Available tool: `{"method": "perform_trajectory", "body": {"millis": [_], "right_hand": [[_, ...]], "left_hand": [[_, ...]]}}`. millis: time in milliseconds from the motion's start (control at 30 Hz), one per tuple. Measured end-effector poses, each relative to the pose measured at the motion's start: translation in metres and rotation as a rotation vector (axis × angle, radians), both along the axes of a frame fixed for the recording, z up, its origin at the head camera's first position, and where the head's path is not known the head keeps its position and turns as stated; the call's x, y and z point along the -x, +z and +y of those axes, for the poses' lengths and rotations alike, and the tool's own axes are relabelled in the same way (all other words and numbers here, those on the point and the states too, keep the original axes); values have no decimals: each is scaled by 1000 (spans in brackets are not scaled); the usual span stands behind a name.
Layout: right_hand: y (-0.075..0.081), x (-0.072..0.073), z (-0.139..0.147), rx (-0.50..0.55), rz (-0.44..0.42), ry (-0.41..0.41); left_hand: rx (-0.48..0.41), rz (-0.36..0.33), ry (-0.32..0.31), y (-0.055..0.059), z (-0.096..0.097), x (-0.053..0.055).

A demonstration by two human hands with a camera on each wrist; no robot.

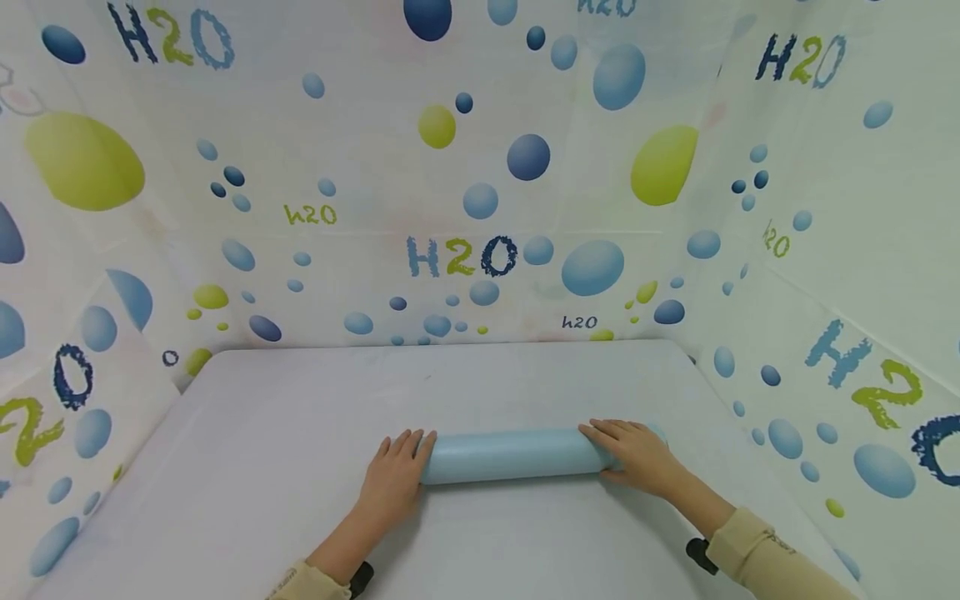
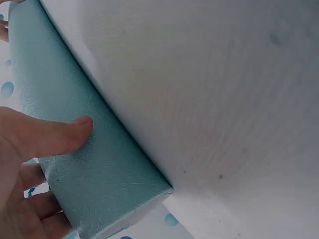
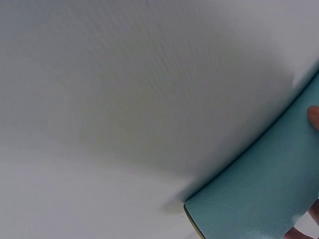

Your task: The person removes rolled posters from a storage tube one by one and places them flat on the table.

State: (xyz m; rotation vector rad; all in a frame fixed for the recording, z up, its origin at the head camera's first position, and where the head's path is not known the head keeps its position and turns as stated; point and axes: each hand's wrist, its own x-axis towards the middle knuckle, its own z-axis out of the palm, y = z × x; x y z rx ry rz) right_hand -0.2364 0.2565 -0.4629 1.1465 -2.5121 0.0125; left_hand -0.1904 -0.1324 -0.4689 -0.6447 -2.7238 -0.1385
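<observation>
A light blue rolled-up mat (image 1: 517,456) with a smooth, leather-like surface lies crosswise on the white table. At its left end my left hand (image 1: 392,483) grips it, fingers over the far side. My right hand (image 1: 639,457) holds the roll near its other end. The left wrist view shows the thumb (image 2: 60,137) pressed on the near side of the roll (image 2: 75,99) and fingers behind it. In the right wrist view, a thumb tip (image 3: 313,115) touches the roll (image 3: 259,184); most of that hand is out of frame.
The white tabletop (image 1: 315,392) stretches around the roll. White sheets (image 1: 360,150) printed with blue and green drops and "H2O" lettering rise behind the table and along both sides.
</observation>
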Motion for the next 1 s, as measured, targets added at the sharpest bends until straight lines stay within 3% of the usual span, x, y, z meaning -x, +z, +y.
{"method": "perform_trajectory", "body": {"millis": [467,1000], "right_hand": [[-5,-1,-8,38,41,-37],[-3,-3,-33,-19,-1,-46]], "left_hand": [[-18,-6,23,0,1,2],[-34,20,20,-4,1,1]]}}
